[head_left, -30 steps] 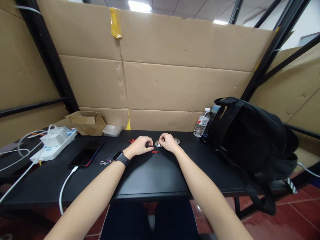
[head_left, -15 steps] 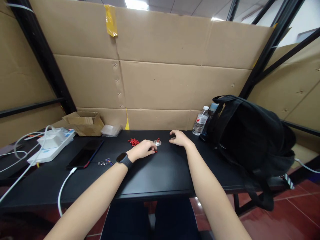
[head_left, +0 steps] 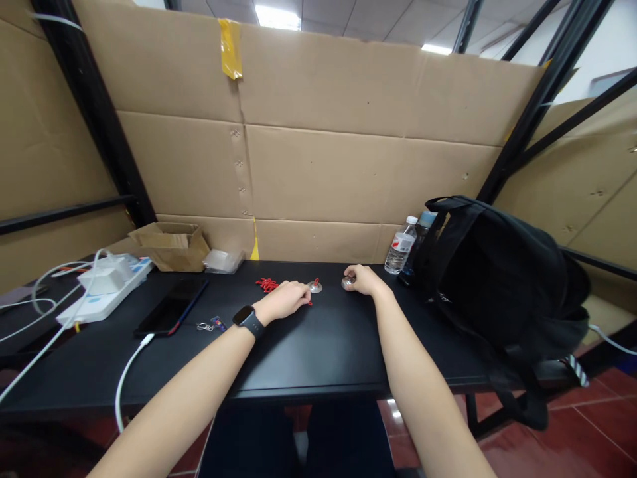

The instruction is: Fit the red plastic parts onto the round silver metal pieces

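My left hand [head_left: 289,299], with a dark watch [head_left: 247,320] at its wrist, is closed in a pinch on a small red cord [head_left: 310,303], most of it hidden by the fingers. Just beyond those fingertips a clear suction cup [head_left: 315,287] lies on the black table [head_left: 318,352], a red loop standing at its middle. Left of it is a small heap of red cords [head_left: 267,285]. Farther right, the fingers of my right hand [head_left: 362,280] are closed round a second clear suction cup [head_left: 347,283], which is at the tabletop.
A black backpack [head_left: 507,285] and a water bottle [head_left: 401,247] stand at the right. Toward the left are a phone [head_left: 172,309], a key ring [head_left: 205,326], a power strip [head_left: 107,292] with cables, a cardboard box [head_left: 172,247] and a clear plastic packet [head_left: 223,261]. Cardboard walls the back.
My right hand has lowered a little and its fingers have closed round the right suction cup. My left hand stays by the other cup. The view has shifted slightly.
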### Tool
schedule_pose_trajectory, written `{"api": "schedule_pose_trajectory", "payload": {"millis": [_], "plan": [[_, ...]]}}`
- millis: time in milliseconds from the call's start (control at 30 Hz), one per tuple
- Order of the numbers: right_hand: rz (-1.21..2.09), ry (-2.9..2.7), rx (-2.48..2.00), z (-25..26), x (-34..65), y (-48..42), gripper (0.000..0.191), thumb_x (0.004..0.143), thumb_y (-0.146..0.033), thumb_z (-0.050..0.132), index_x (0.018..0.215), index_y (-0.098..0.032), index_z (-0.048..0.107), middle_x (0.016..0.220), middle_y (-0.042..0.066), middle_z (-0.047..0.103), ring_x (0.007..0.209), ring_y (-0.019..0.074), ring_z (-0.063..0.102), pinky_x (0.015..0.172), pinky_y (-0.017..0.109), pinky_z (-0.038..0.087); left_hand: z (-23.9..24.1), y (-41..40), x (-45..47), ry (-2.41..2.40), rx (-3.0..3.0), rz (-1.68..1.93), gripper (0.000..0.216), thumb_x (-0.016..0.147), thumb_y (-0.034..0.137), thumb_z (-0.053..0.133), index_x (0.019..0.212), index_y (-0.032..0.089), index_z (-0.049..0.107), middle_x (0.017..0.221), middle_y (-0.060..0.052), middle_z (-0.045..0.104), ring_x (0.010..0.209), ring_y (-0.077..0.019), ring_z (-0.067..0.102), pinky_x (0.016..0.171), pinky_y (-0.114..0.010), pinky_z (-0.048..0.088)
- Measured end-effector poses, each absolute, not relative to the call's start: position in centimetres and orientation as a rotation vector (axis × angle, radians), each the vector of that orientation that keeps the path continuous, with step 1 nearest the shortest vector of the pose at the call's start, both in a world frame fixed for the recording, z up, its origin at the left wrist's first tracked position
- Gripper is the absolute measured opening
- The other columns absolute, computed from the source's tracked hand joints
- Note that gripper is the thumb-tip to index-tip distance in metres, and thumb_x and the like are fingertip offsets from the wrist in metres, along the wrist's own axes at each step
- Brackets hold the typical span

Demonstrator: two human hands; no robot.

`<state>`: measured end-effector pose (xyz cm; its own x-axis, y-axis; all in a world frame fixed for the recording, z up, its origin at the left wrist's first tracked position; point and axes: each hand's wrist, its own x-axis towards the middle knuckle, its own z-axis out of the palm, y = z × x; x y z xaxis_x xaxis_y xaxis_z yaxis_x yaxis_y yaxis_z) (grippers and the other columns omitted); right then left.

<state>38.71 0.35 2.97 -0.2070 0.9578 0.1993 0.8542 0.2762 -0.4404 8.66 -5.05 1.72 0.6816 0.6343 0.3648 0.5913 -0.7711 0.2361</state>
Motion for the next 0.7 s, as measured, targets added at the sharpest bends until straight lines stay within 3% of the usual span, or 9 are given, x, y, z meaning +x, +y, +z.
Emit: {"api": "schedule_pose_trajectory", "payload": {"millis": [300,467,700], "plan": [[0.366,-2.084,-1.488,4.6,37.6,-0.9,0.038,0.061,-0.014,0.083,0.098,-0.020,0.074,0.096,0.007,0.076,0.086,0.0209,0.070,0.081,0.029,0.052,3.0,-5.1,8.3,1.060,2.609,0.997,0.008,0.090,0.029,0.064,0.090,0.024,0.070,0.094,-0.001,0.075,0.089,-0.0195,0.069,0.083,-0.030,0.049],[0.566,-2.031,-1.120,5.2,34.4,-1.6,0.044,0.068,-0.023,0.082,0.110,-0.021,0.070,0.107,0.007,0.074,0.091,0.0186,0.070,0.084,0.032,0.054,3.1,-4.7,8.3,1.187,2.516,1.134,0.013,0.090,0.033,0.066,0.098,0.025,0.073,0.094,-0.002,0.077,0.090,-0.0211,0.069,0.085,-0.033,0.050],[0.915,-1.829,-0.775,4.8,29.4,-3.5,0.050,0.067,-0.028,0.083,0.113,-0.021,0.065,0.116,0.009,0.071,0.105,0.0206,0.069,0.092,0.035,0.054,3.9,-5.2,8.6,1.348,2.433,1.224,0.013,0.094,0.030,0.060,0.093,0.025,0.071,0.096,-0.001,0.076,0.095,-0.0223,0.067,0.087,-0.036,0.046]]}}
